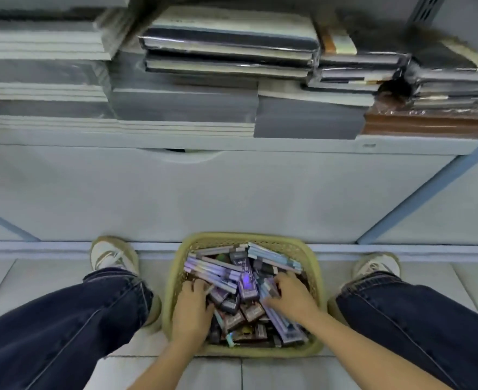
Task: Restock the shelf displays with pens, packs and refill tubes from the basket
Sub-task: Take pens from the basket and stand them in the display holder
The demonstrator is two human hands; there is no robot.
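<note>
**Head view: both hands down in the stock basket on the floor**

Head camera looks down past the shelf front to the floor.

- Basket (246,237): yellow-green plastic weave, standing on the tiled floor (218,372) just in front of the shelf unit's base, between the person's two shoes (111,254).
- Contents: heaped and unsorted. Long lilac packs (209,273) lie slanted at upper left, pale blue packs (274,256) at upper right, and a purple carded pack (247,285) near the middle. Small dark boxes (250,312) fill the near half. Print is too blurred to read.
- Left hand (191,308): inside the basket at its left side, palm down on the heap. Its fingers (197,285) bend down among the lilac packs. I cannot tell whether they are clamped on anything.
- Right hand (292,295): inside the basket at right of centre, palm down. Its fingers (284,277) curl over long lilac packs, with the thumb reaching toward the middle. Motion blur here, so I cannot tell whether there is a grip.
- Shelf (232,143): pale grey and well above the basket, it carries flat stacks of wrapped notebooks (181,108) in grey, black and brown.
- Legs in dark jeans (63,327) are spread to either side of the basket.
</note>
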